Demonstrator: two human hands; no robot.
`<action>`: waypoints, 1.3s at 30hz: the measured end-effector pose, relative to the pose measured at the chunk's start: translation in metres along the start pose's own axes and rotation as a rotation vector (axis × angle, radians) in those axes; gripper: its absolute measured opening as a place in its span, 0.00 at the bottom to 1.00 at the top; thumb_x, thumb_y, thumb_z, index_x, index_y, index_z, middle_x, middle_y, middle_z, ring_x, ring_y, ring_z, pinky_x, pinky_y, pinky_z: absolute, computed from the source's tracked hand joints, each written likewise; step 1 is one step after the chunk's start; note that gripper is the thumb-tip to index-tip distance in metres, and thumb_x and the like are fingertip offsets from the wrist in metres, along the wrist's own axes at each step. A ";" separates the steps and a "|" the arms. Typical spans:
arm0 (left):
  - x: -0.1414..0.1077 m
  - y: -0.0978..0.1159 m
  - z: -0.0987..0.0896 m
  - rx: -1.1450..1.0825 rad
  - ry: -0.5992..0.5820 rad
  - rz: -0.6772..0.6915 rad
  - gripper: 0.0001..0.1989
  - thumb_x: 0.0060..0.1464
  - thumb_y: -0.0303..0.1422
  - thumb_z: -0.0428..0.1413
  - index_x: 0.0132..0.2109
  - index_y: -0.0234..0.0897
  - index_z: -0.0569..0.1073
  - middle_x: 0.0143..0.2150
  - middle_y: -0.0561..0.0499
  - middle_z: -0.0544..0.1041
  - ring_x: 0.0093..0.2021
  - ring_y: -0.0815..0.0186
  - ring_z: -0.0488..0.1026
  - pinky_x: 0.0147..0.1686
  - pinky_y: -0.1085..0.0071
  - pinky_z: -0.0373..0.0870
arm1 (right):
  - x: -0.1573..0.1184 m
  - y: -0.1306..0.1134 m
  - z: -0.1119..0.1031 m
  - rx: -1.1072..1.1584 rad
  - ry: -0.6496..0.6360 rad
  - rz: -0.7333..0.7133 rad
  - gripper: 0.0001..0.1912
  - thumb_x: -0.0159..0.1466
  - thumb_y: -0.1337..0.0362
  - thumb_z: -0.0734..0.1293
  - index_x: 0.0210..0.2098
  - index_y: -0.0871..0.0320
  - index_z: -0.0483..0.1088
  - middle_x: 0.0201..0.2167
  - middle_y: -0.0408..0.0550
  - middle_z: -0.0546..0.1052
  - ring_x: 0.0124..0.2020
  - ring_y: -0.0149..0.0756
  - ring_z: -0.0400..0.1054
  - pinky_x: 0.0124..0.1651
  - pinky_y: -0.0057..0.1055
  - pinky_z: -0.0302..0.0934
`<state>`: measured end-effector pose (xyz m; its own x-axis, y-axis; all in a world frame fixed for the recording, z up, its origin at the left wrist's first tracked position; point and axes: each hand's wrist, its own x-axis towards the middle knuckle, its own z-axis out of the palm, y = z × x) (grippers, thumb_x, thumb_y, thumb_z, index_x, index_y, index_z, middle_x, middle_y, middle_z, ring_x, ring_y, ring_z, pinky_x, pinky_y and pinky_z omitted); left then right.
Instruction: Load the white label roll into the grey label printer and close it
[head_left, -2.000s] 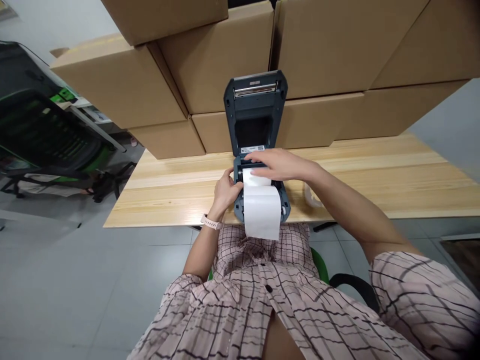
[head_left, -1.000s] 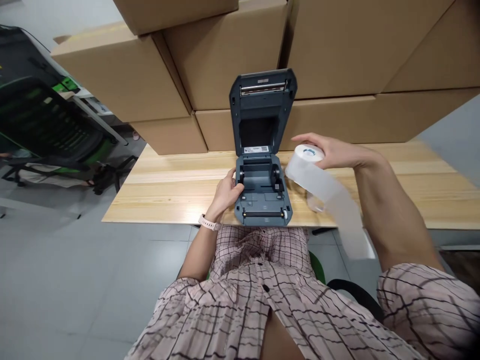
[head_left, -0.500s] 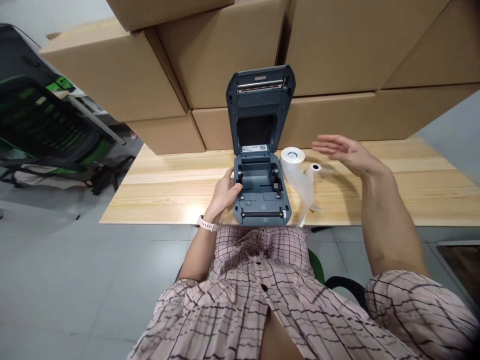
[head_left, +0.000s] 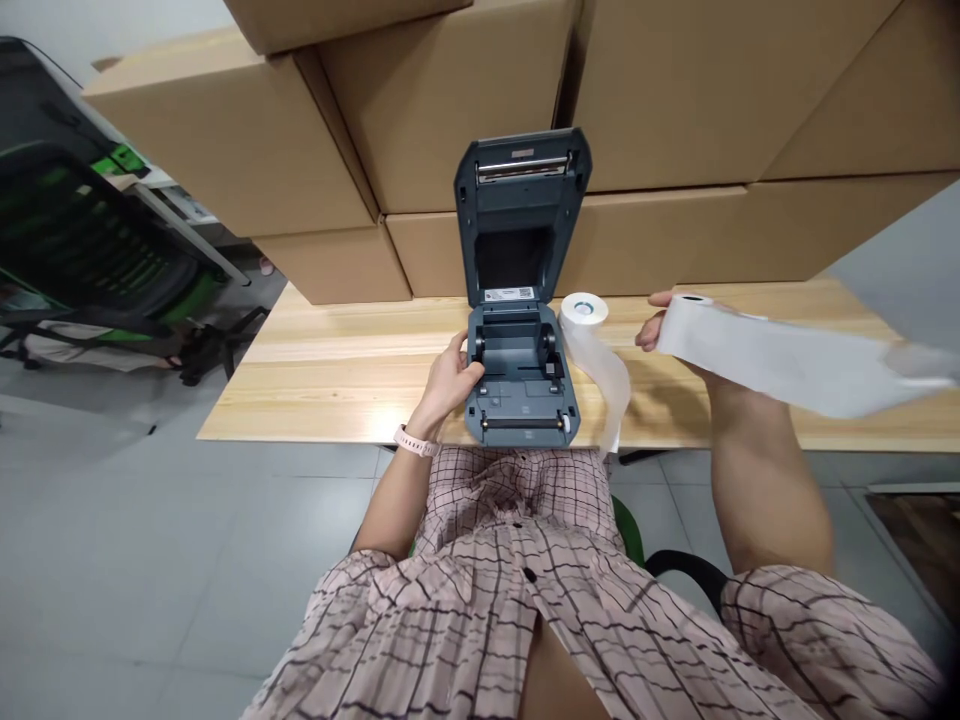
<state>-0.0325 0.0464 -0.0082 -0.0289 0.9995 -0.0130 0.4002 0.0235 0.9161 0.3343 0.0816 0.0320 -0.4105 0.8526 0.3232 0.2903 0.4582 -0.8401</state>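
A dark grey label printer (head_left: 523, 392) stands on the table with its lid (head_left: 519, 215) raised. My left hand (head_left: 450, 380) grips the printer's left side, thumb over the edge. A white label roll (head_left: 584, 308) sits right of the printer, its loose strip curling down past the table's front edge. In my right hand (head_left: 654, 325), over the right part of the table, is a small paper roll (head_left: 679, 318) on a dark-ended core; its long white strip trails to the right, blurred at the far end.
Stacked cardboard boxes (head_left: 660, 90) line the back of the wooden table (head_left: 322, 390). A black and green office chair (head_left: 90, 240) is at the left. A black chair armrest (head_left: 690, 572) shows at the lower right.
My right hand, previously open and without anything in it, now holds the small roll, lifted from beside the label roll and carried right with its strip. My left hand stays on the printer.
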 end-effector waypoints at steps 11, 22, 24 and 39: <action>-0.002 0.004 0.005 0.129 0.137 0.056 0.36 0.48 0.33 0.61 0.66 0.34 0.72 0.54 0.41 0.80 0.46 0.56 0.76 0.46 0.60 0.72 | 0.079 -0.049 0.114 -0.670 -0.585 -0.243 0.23 0.73 0.58 0.60 0.60 0.61 0.75 0.46 0.60 0.83 0.49 0.53 0.74 0.62 0.55 0.54; 0.006 -0.009 0.010 -0.098 0.092 0.115 0.35 0.46 0.33 0.62 0.64 0.37 0.71 0.62 0.39 0.77 0.54 0.53 0.76 0.54 0.55 0.74 | 0.069 -0.030 0.108 -0.551 -0.629 -0.357 0.22 0.75 0.62 0.58 0.64 0.51 0.72 0.52 0.51 0.84 0.54 0.45 0.75 0.72 0.59 0.49; 0.006 -0.010 0.010 -0.110 0.087 0.114 0.35 0.46 0.33 0.62 0.64 0.37 0.71 0.61 0.39 0.77 0.53 0.54 0.76 0.53 0.56 0.74 | 0.064 -0.033 0.104 -0.519 -0.635 -0.369 0.23 0.75 0.63 0.57 0.66 0.51 0.71 0.55 0.51 0.82 0.57 0.44 0.75 0.76 0.60 0.44; 0.003 -0.009 0.012 -0.148 0.105 0.109 0.35 0.47 0.31 0.60 0.64 0.35 0.70 0.62 0.38 0.77 0.55 0.53 0.75 0.57 0.53 0.74 | 0.040 -0.026 0.082 -0.512 -0.821 -0.230 0.63 0.51 0.29 0.76 0.78 0.46 0.55 0.82 0.50 0.46 0.82 0.68 0.30 0.79 0.66 0.30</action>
<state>-0.0247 0.0498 -0.0213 -0.0915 0.9880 0.1242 0.2678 -0.0957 0.9587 0.2391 0.0832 0.0311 -0.9184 0.3799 -0.1101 0.3875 0.8085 -0.4429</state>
